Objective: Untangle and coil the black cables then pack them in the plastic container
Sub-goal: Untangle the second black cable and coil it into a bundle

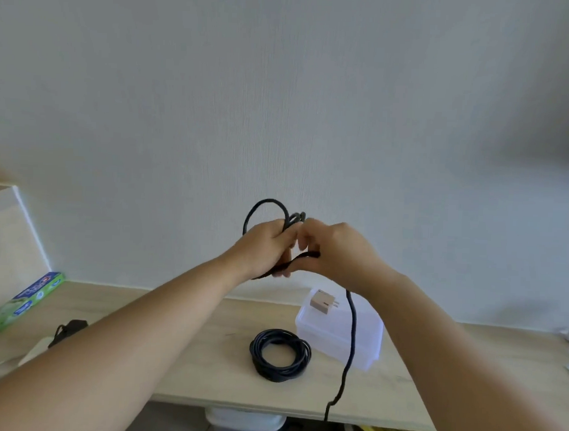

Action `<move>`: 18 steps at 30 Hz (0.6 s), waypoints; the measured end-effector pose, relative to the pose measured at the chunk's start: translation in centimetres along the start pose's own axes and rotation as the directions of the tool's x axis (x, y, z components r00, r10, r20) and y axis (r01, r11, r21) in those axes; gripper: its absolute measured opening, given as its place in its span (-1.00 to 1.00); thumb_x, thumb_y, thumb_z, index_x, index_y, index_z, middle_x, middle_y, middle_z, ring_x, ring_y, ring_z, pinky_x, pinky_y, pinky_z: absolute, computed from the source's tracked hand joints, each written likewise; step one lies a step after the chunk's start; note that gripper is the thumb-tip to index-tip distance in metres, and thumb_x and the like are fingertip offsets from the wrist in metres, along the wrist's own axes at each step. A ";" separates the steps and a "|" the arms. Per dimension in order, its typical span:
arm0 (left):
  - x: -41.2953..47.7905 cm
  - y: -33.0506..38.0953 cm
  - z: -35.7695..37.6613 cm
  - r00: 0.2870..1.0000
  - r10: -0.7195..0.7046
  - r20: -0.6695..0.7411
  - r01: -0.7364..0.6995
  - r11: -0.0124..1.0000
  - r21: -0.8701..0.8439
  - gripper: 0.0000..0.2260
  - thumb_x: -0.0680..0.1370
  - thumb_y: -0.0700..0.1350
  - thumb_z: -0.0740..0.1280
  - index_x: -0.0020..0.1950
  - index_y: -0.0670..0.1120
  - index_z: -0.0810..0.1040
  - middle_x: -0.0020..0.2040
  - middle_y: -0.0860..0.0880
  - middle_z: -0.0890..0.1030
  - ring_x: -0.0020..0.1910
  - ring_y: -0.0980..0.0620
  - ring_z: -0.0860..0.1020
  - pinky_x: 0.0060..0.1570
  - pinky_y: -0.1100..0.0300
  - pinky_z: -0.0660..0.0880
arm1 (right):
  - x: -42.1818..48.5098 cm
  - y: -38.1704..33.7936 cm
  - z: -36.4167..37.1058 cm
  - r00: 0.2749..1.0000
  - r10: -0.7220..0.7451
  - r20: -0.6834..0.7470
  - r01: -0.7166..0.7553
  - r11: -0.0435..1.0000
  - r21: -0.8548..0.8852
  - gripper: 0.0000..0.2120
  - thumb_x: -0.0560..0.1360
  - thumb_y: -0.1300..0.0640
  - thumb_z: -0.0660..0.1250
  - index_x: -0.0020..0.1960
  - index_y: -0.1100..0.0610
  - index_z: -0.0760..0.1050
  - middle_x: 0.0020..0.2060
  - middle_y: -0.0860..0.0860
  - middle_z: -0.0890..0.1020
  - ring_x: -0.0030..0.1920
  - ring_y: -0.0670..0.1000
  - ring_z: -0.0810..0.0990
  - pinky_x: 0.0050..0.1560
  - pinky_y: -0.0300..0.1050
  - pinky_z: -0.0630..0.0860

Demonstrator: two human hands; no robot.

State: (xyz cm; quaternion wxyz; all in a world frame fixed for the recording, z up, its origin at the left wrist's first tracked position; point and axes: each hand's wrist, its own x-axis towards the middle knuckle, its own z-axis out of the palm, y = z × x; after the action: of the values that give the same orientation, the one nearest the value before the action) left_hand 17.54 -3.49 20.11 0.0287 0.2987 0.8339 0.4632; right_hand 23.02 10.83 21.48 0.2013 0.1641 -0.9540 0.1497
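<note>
A green box (22,301) lies at the far left of the tabletop (191,357), a small black object (68,332) near it. Raised above the tabletop, the left hand (264,247) grips loops of a black cable (264,205). Below, a coiled cable (279,358) rests just beside the plastic container (330,333), which carries a beige plug adapter (322,300). The right hand (337,249) pinches the same black cable, whose tail hangs past the tabletop's front edge.

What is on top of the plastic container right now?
A small beige plug adapter rests on the plastic container lid, near its far left corner. The hanging black cable crosses in front, and the right forearm hides part of the lid's right edge.
</note>
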 end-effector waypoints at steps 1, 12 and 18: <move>-0.2 0.2 0.1 0.997 -0.028 0.076 0.028 1.000 0.004 -0.61 0.64 0.10 0.06 -0.25 -0.11 0.41 -0.50 0.00 0.53 -0.47 0.02 0.51 -0.35 0.25 0.44 | -0.1 0.4 0.5 0.997 -0.012 -0.074 0.011 1.000 -0.022 -0.62 0.33 -0.09 0.51 -0.08 0.12 0.43 -0.35 0.02 0.58 -0.36 0.03 0.47 -0.39 -0.20 0.33; -0.9 0.4 -1.6 0.791 -0.113 0.601 0.283 0.939 -0.196 -0.76 0.42 -0.02 0.38 -0.28 -0.16 0.46 -0.64 0.04 0.22 -0.71 0.16 0.16 -0.64 0.38 0.12 | -2.4 3.6 3.2 0.973 0.095 0.210 -0.214 0.712 0.669 -0.45 0.33 -0.08 0.49 0.24 -0.09 0.33 0.24 -0.16 0.49 0.31 -0.15 0.42 0.39 -0.06 0.33; -0.1 0.0 -2.5 0.759 -0.066 0.647 0.486 0.718 -0.497 -0.76 0.54 -0.09 0.32 -0.33 -0.11 0.46 -0.65 0.08 0.25 -0.74 0.21 0.19 -0.70 0.45 0.14 | -3.8 3.7 3.8 0.957 0.052 0.284 -0.289 0.176 0.941 -0.31 0.20 -0.25 0.53 0.11 0.19 0.45 -0.34 -0.10 0.53 -0.22 0.02 0.65 -0.03 -0.05 0.58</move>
State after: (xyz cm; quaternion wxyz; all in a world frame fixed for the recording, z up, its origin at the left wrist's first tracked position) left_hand 16.88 -5.41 21.50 0.4575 0.2626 0.6095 0.5918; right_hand 23.67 13.80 15.70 -0.0569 0.1593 -0.6688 0.7240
